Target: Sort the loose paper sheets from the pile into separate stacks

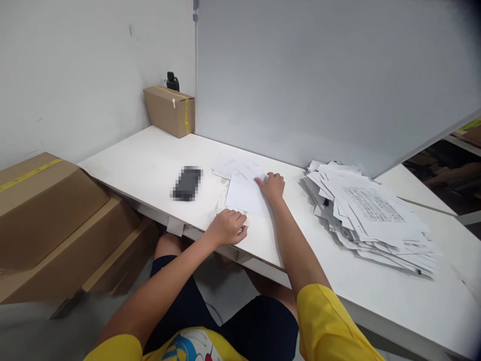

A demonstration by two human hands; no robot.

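Observation:
A white sheet of paper point(243, 195) lies on the white desk point(150, 160) in front of me. My right hand point(272, 186) presses on its far right corner, fingers curled and resting flat on the paper. At the sheet's near left corner my left hand point(226, 227) is closed, fingers curled down onto the paper edge near the desk's front rim. Behind the sheet lies a small heap of white paper pieces point(235, 168).
A thick messy stack of printed papers point(370, 215) sits to the right. A dark phone point(187, 184) lies left of the sheet. A cardboard box point(171, 110) stands at the back corner, larger cardboard boxes point(56, 220) beside the desk at left. A grey partition point(319, 75) rises behind.

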